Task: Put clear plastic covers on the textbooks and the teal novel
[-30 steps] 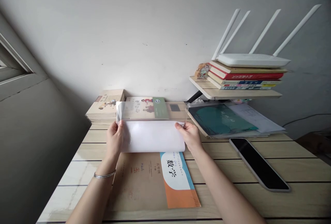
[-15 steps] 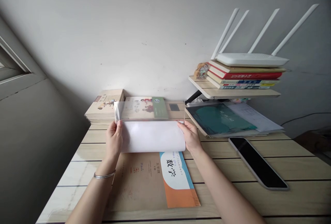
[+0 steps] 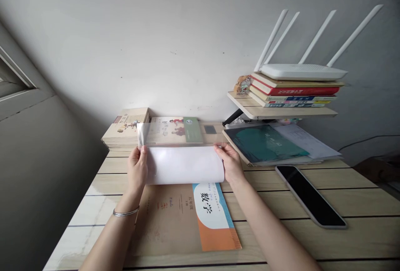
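Observation:
Both hands hold a clear plastic book cover with a white backing sheet [image 3: 186,165], bent up over the far part of a maths textbook [image 3: 215,233]. My left hand [image 3: 137,166] pinches its left edge, thumb on top. My right hand [image 3: 229,163] grips the right edge the same way. Clear film stands up beyond the white sheet, and books show through it. The textbook lies flat, turned sideways, with an orange, white and blue strip at its right and a brownish picture area at its left. Its far part is hidden behind the white sheet.
Behind the hands lie a stack of books [image 3: 128,127] and a green-edged book [image 3: 192,129]. At right are a phone [image 3: 311,196], a dark green folder [image 3: 265,142] with papers, and a small shelf [image 3: 281,113] bearing books and a white router [image 3: 303,71]. A wall stands behind.
Hardly anything differs. Both hands keep their hold on the cover in nearly the same place, and the view has shifted very slightly.

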Demonstrator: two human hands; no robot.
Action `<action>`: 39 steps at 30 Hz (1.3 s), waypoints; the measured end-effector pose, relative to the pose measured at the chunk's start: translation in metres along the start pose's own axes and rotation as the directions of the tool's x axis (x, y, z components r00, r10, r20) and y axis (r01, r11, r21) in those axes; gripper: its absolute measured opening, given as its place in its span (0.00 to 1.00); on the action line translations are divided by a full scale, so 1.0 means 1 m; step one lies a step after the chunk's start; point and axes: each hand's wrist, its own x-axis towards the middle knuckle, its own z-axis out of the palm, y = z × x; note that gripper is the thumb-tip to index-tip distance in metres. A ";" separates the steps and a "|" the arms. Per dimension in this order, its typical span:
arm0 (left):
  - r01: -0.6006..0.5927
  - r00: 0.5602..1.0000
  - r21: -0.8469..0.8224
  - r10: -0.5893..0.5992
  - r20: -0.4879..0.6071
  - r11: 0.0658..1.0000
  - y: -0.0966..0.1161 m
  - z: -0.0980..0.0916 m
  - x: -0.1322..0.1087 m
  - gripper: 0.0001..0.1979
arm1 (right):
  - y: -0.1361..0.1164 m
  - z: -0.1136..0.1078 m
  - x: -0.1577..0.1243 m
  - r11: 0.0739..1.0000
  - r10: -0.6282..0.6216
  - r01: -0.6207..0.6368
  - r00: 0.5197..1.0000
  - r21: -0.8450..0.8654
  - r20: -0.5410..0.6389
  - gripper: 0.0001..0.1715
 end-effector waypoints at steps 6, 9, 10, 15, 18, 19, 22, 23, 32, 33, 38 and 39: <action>-0.003 1.000 -0.015 0.002 -0.015 1.000 -0.001 0.000 0.000 0.18 | -0.006 -0.005 0.001 0.995 0.089 -0.091 0.995 0.034 0.054 0.14; -0.007 1.000 -0.002 0.007 -0.017 1.000 -0.002 0.000 0.000 0.17 | -0.005 -0.006 0.003 0.997 0.071 -0.072 0.996 0.022 0.056 0.14; -0.008 1.000 0.000 0.008 -0.017 1.000 -0.002 0.000 0.000 0.17 | -0.004 -0.007 0.003 0.998 0.062 -0.063 0.997 0.020 0.055 0.14; -0.014 1.000 -0.006 0.014 -0.025 1.000 0.003 0.001 -0.001 0.17 | -0.003 -0.007 0.004 1.000 0.022 -0.022 0.998 -0.008 0.058 0.17; -0.004 1.000 -0.013 0.004 -0.022 1.000 0.003 0.001 -0.001 0.16 | -0.002 -0.006 0.003 0.993 -0.077 0.081 0.996 -0.090 0.045 0.18; 0.004 1.000 -0.025 -0.005 -0.015 1.000 0.002 0.000 0.000 0.15 | -0.002 -0.005 0.002 0.983 -0.119 0.123 0.992 -0.136 0.043 0.18; 0.070 0.997 -0.108 -0.065 0.049 0.992 0.001 -0.003 0.002 0.12 | 0.000 -0.004 -0.001 0.935 -0.230 0.230 0.973 -0.268 0.033 0.19; 0.100 0.993 -0.140 -0.090 0.079 0.985 0.001 -0.003 0.002 0.12 | 0.000 -0.004 -0.001 0.919 -0.258 0.255 0.966 -0.300 0.031 0.19; 0.156 0.982 -0.112 -0.142 0.122 0.981 -0.001 -0.003 0.005 0.16 | 0.003 -0.011 0.000 0.953 -0.201 0.206 0.978 -0.221 0.045 0.16; 0.153 0.983 -0.111 -0.139 0.123 0.982 -0.003 -0.002 0.005 0.16 | 0.003 -0.012 0.000 0.962 -0.178 0.188 0.982 -0.196 0.068 0.16; 0.151 0.983 -0.141 -0.134 0.123 0.978 -0.007 -0.003 0.006 0.17 | 0.008 -0.014 0.000 0.958 -0.163 0.188 0.978 -0.217 0.128 0.15; 0.157 0.983 -0.138 -0.140 0.121 0.978 -0.007 -0.003 0.007 0.17 | 0.009 -0.014 0.000 0.953 -0.172 0.196 0.978 -0.231 0.118 0.15</action>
